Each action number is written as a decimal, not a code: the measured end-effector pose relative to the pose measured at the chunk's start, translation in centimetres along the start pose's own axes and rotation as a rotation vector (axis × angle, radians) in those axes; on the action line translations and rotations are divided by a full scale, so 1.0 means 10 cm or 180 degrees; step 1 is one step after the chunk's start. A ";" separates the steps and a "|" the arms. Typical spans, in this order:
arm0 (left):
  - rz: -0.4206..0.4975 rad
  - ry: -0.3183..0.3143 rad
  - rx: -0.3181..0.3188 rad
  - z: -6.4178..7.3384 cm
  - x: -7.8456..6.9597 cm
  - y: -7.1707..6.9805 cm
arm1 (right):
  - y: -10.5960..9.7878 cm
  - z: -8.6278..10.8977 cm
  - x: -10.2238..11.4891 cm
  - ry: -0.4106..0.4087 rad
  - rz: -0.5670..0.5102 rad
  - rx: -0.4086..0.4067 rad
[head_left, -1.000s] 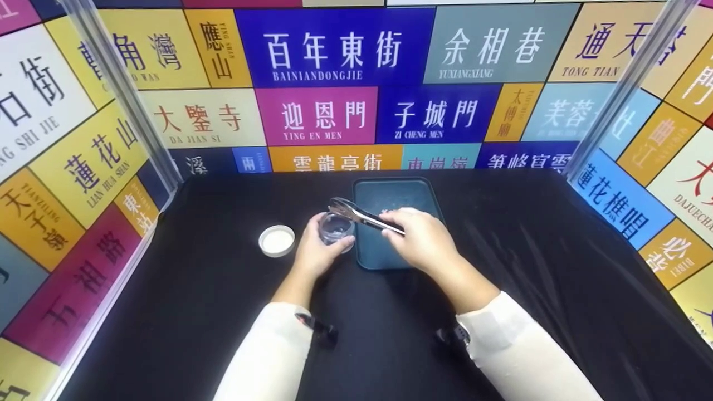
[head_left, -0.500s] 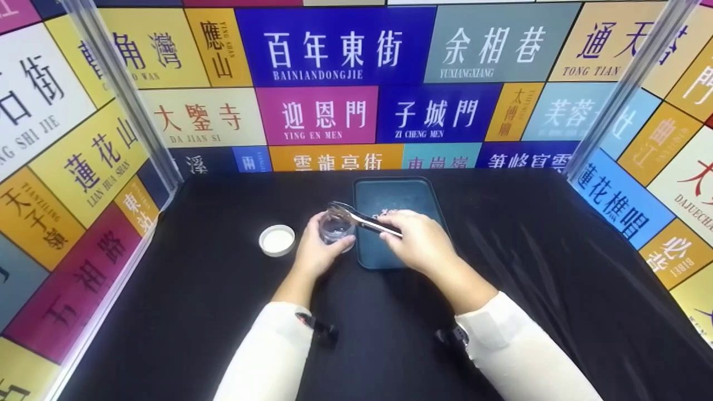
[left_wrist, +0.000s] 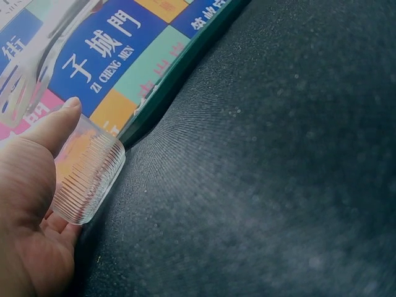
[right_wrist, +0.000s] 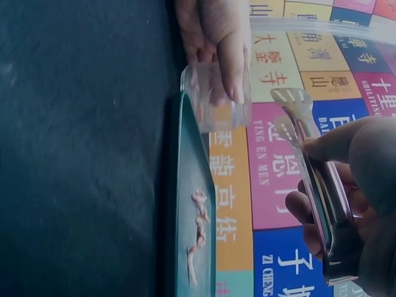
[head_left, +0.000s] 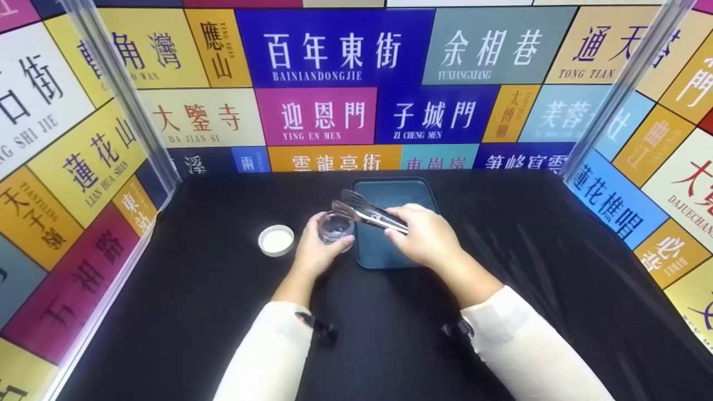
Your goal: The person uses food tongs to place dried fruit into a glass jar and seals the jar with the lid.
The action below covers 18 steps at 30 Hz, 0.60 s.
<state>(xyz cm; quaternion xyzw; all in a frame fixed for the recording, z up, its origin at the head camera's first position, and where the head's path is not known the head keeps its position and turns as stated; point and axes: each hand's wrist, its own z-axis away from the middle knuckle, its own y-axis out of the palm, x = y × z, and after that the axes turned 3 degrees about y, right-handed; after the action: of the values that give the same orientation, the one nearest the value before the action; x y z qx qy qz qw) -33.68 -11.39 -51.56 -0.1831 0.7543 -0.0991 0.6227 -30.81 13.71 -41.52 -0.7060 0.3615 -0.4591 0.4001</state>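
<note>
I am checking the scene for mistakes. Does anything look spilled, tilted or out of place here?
Nothing stands out. The left hand holds the clear jar upright beside the tray; its white lid lies flat on the cloth. The right hand holds metal tongs, empty. Small pink strips lie inside the tray.

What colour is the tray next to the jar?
Dark teal; the tray shows best in the head view.
</note>
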 end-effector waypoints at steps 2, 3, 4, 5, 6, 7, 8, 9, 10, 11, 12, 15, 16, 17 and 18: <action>-0.0010 -0.0017 0.0002 0.00 0.00 0.00 | -0.01 -0.01 -0.05 0.0055 0.0001 0.0024; -0.0014 -0.0021 0.0002 0.00 0.00 0.00 | -0.02 -0.01 -0.07 0.0083 0.0004 0.0034; -0.0014 -0.0018 -0.0001 0.00 0.00 0.00 | -0.03 -0.01 -0.10 0.0107 0.0007 0.0042; -0.0009 -0.0011 -0.0004 0.00 0.00 0.00 | -0.03 0.00 -0.13 0.0121 0.0013 0.0045; -0.0008 -0.0011 -0.0007 0.00 0.00 0.00 | -0.03 0.00 -0.16 0.0129 0.0019 0.0047; -0.0010 -0.0013 -0.0010 0.00 0.01 0.00 | -0.04 0.01 -0.19 0.0142 0.0024 0.0046; -0.0013 -0.0014 -0.0012 0.00 0.01 0.00 | -0.04 0.02 -0.23 0.0145 0.0034 0.0045; -0.0017 -0.0019 -0.0013 0.00 0.01 0.00 | -0.04 0.03 -0.26 0.0147 0.0042 0.0040; -0.0016 -0.0024 -0.0013 0.00 0.01 0.00 | -0.04 0.04 -0.31 0.0147 0.0045 0.0035; -0.0016 -0.0033 -0.0010 0.01 0.01 0.00 | -0.04 0.06 -0.35 0.0151 0.0051 0.0026; -0.0017 -0.0045 -0.0006 0.01 0.01 0.00 | -0.05 0.07 -0.39 0.0162 0.0054 0.0020; -0.0009 -0.0067 0.0008 0.01 0.01 0.00 | -0.05 0.12 -0.52 0.0227 0.0061 0.0025; -0.0008 -0.0075 0.0012 0.01 0.00 0.00 | -0.06 0.14 -0.56 0.0256 0.0066 0.0036; -0.0010 -0.0081 0.0017 0.01 0.00 0.00 | -0.06 0.16 -0.60 0.0278 0.0074 0.0048; -0.0018 -0.0088 0.0019 0.01 0.00 0.00 | -0.06 0.17 -0.65 0.0308 0.0085 0.0064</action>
<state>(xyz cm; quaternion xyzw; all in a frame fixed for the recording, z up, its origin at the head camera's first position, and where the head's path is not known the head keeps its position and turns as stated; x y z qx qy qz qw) -33.57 -11.36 -51.62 -0.1847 0.7447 -0.1006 0.6333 -31.14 20.07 -43.75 -0.6740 0.3852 -0.4910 0.3954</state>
